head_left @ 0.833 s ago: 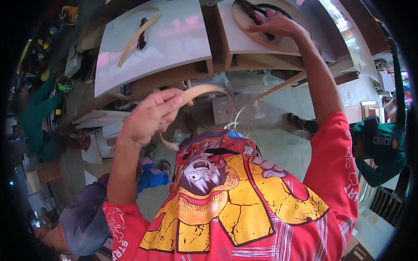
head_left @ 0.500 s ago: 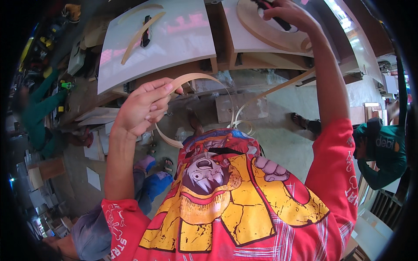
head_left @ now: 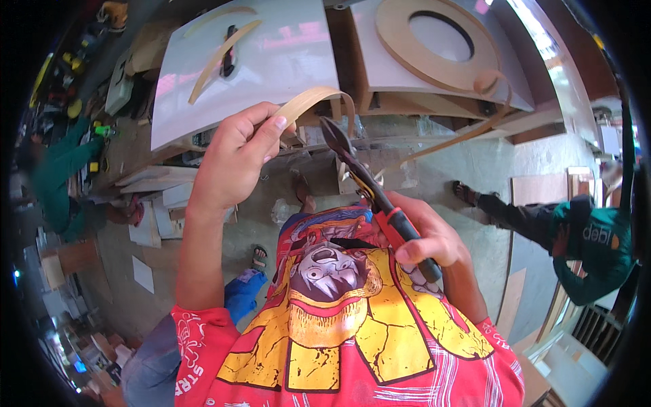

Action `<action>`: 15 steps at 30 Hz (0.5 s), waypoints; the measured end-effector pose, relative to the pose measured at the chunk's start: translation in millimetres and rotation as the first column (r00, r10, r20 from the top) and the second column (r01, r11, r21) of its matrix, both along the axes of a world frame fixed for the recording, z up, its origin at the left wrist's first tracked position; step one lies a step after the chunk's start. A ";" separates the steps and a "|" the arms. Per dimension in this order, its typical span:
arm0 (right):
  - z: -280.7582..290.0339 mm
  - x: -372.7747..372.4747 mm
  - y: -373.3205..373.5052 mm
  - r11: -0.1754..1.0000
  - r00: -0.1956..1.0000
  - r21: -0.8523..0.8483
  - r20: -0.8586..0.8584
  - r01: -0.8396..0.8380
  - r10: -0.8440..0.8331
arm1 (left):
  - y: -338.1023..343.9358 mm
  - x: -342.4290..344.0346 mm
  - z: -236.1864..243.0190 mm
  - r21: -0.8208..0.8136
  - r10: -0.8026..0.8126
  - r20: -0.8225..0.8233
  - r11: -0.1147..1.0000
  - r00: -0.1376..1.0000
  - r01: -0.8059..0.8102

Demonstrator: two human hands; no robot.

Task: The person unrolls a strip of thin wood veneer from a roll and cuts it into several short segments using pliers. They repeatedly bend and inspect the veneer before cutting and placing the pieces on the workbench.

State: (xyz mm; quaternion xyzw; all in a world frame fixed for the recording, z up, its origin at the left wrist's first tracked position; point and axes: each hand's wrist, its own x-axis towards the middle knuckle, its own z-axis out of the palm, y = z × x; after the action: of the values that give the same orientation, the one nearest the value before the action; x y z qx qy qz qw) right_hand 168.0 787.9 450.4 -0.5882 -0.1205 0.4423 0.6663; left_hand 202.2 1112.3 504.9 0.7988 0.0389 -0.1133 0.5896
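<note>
My left hand (head_left: 237, 152) pinches a wood-coloured edge-banding strip (head_left: 306, 102) between thumb and fingers. From there the strip arches right and drops behind the tool. My right hand (head_left: 430, 230) grips tin snips (head_left: 354, 163) by their red and black handles, in front of my chest. Their dark jaws point up and left, close to the hanging strip; whether they touch it I cannot tell. The strip's other stretch runs up right to a large edge-banding roll (head_left: 397, 44) lying on a white panel (head_left: 363, 51).
Another white panel (head_left: 285, 61) at the far left bears a loose curved strip (head_left: 220, 61) across a black hand tool (head_left: 231, 34). Co-workers in green stand at the left and right (head_left: 600, 237). Boards (head_left: 542, 217) lean at right, and a person in blue sits near my left elbow.
My right hand has come down from the roll to my chest, holding the snips. My left hand has moved slightly right and up with the strip.
</note>
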 end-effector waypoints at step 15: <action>-1.9 5.4 3.5 0.992 0.994 -0.124 0.109 -0.009 0.023 | -12.9 -4.6 -15.9 -0.049 -0.127 -0.024 0.991 0.992 0.126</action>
State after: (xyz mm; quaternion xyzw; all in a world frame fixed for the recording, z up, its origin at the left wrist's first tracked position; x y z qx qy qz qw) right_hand 173.5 791.4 448.5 -0.6506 -0.1344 0.4210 0.6175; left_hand 197.6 1099.4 489.1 0.7837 -0.0066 -0.1623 0.5995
